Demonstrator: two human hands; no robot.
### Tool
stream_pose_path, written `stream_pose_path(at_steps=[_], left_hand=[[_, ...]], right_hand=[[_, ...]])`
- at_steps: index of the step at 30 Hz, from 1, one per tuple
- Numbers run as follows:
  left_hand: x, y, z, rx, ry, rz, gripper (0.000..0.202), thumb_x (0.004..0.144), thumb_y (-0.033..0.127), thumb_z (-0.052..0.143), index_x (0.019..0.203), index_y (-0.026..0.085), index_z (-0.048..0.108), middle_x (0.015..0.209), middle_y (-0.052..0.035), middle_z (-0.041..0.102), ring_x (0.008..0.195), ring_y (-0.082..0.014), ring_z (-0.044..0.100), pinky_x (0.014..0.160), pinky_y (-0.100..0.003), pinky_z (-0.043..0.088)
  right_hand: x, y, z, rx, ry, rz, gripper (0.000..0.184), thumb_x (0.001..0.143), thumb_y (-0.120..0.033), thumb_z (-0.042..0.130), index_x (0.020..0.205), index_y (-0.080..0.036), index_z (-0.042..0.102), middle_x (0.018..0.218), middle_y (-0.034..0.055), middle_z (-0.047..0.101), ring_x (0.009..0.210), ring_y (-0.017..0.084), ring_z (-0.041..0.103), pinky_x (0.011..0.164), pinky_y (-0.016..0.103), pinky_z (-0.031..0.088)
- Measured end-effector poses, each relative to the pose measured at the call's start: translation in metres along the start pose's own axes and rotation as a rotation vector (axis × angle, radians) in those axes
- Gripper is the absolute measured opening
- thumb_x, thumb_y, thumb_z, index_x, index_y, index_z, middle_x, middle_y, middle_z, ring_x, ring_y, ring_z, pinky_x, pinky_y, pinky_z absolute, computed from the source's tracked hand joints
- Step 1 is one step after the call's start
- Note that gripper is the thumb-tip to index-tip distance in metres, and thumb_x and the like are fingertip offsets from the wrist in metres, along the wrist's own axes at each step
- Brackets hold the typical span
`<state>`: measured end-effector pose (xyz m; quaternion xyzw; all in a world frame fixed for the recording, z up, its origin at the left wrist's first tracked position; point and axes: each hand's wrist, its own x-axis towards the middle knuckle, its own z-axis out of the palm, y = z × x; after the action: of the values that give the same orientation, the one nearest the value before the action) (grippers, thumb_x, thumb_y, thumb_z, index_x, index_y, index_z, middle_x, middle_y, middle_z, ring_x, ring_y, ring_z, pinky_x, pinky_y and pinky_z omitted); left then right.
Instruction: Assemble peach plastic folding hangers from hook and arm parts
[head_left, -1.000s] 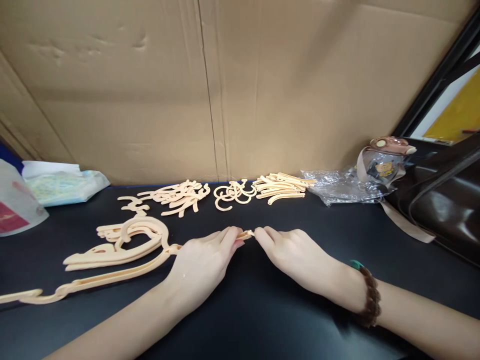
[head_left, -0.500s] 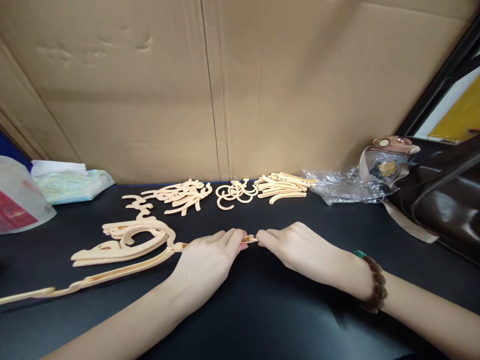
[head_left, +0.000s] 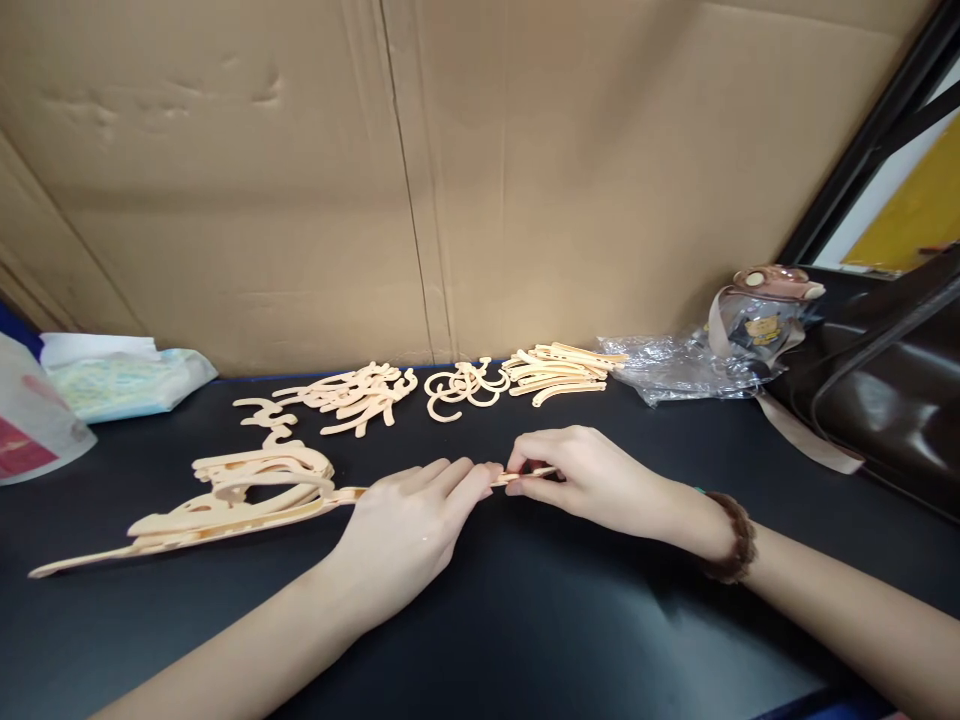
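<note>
Peach plastic strip (head_left: 90, 558) lies flat along the black bench (head_left: 525, 620); your left hand (head_left: 409, 520) covers its middle, grip hidden; your right hand (head_left: 592, 478) pinches its end tight.

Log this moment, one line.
left hand: flat on long beige strip | right hand: pinching its end | beyond: loose beige pieces

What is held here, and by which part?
A long tan plastic strip: the right hand pinches its right tip, the left hand grips just beside that.
</note>
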<state>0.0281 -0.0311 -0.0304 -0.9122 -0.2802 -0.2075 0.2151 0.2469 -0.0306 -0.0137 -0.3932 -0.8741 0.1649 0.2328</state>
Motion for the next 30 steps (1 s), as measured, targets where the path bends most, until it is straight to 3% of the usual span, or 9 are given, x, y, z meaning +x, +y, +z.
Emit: stream_pose_path(at_steps=[5, 8, 10, 14, 18, 21, 24, 27, 30], left_hand=[[0.003, -0.003, -0.012, 0.148, 0.06, 0.062, 0.028, 0.09, 0.007, 0.044, 0.11, 0.018, 0.059, 0.091, -0.0012, 0.07, 0.073, -0.0158, 0.065, 0.058, -0.027, 0.045], [0.005, -0.004, -0.023, 0.193, 0.167, 0.099, 0.039, 0.086, 0.008, 0.05, 0.124, 0.018, 0.053, 0.117, -0.0057, 0.066, 0.1, -0.0215, 0.062, 0.082, -0.032, 0.047], [0.006, -0.005, -0.029, 0.16, 0.229, 0.124, 0.038, 0.086, 0.011, 0.052, 0.124, 0.018, 0.054, 0.117, -0.007, 0.066, 0.107, -0.0237, 0.059, 0.094, -0.037, 0.042], [0.004, -0.013, -0.031, -0.122, 0.156, 0.103, 0.02, 0.09, 0.017, 0.047, 0.106, 0.017, 0.06, 0.096, -0.0054, 0.07, 0.088, -0.0197, 0.061, 0.079, -0.032, 0.046], [0.003, -0.031, -0.018, -0.583, 0.097, -0.358, 0.04, 0.098, 0.032, 0.027, 0.085, 0.019, 0.063, 0.083, -0.0042, 0.068, 0.083, -0.0185, 0.059, 0.073, -0.032, 0.046], [0.009, -0.045, -0.009, -0.952, 0.266, -0.836, 0.058, 0.097, 0.048, 0.015, 0.08, 0.017, 0.062, 0.08, -0.0088, 0.067, 0.082, -0.0218, 0.06, 0.062, -0.032, 0.046], [0.015, -0.056, -0.01, -1.247, 0.483, -1.182, 0.062, 0.093, 0.061, 0.015, 0.098, 0.016, 0.057, 0.099, -0.0133, 0.068, 0.09, -0.024, 0.063, 0.062, -0.032, 0.051], [0.016, -0.063, -0.018, -1.362, 0.634, -1.327, 0.063, 0.092, 0.065, 0.013, 0.12, 0.017, 0.043, 0.128, -0.0145, 0.057, 0.109, -0.0254, 0.06, 0.076, -0.035, 0.055], [0.015, -0.07, -0.025, -1.299, 0.699, -1.35, 0.058, 0.095, 0.061, 0.012, 0.126, 0.017, 0.035, 0.137, -0.0138, 0.048, 0.12, -0.0273, 0.053, 0.084, -0.037, 0.054]], right_hand=[[0.002, -0.003, 0.002, 0.214, 0.029, 0.064, 0.017, 0.092, -0.035, 0.054, 0.087, -0.02, 0.061, 0.076, -0.0032, 0.064, 0.064, 0.01, 0.054, 0.06, 0.02, 0.039], [0.003, -0.003, -0.002, 0.365, 0.031, 0.115, 0.019, 0.092, -0.035, 0.053, 0.086, -0.018, 0.06, 0.079, -0.0003, 0.066, 0.071, 0.012, 0.059, 0.066, 0.022, 0.045], [0.004, 0.0, -0.006, 0.455, 0.067, 0.136, 0.02, 0.091, -0.035, 0.054, 0.085, -0.017, 0.06, 0.08, 0.0013, 0.066, 0.076, 0.014, 0.062, 0.07, 0.024, 0.048], [0.007, 0.012, -0.022, 0.462, 0.163, 0.169, 0.026, 0.085, -0.041, 0.061, 0.077, -0.016, 0.062, 0.075, 0.0018, 0.065, 0.068, 0.012, 0.059, 0.065, 0.024, 0.046], [0.008, 0.028, -0.042, 0.427, 0.257, 0.216, 0.034, 0.083, -0.048, 0.061, 0.073, -0.016, 0.063, 0.071, 0.0025, 0.066, 0.059, 0.011, 0.053, 0.058, 0.024, 0.043], [0.006, 0.039, -0.056, 0.417, 0.32, 0.228, 0.037, 0.081, -0.05, 0.062, 0.067, -0.016, 0.062, 0.068, 0.0026, 0.065, 0.057, 0.01, 0.051, 0.055, 0.024, 0.04], [0.003, 0.048, -0.066, 0.418, 0.323, 0.259, 0.038, 0.08, -0.051, 0.063, 0.064, -0.017, 0.06, 0.068, 0.0026, 0.066, 0.057, 0.011, 0.051, 0.056, 0.024, 0.04], [0.001, 0.052, -0.072, 0.382, 0.279, 0.261, 0.038, 0.079, -0.052, 0.064, 0.063, -0.017, 0.06, 0.066, 0.0029, 0.066, 0.056, 0.011, 0.05, 0.055, 0.025, 0.04], [0.001, 0.055, -0.074, 0.323, 0.224, 0.257, 0.038, 0.08, -0.052, 0.063, 0.063, -0.017, 0.062, 0.064, 0.0026, 0.065, 0.053, 0.01, 0.048, 0.053, 0.025, 0.038]])
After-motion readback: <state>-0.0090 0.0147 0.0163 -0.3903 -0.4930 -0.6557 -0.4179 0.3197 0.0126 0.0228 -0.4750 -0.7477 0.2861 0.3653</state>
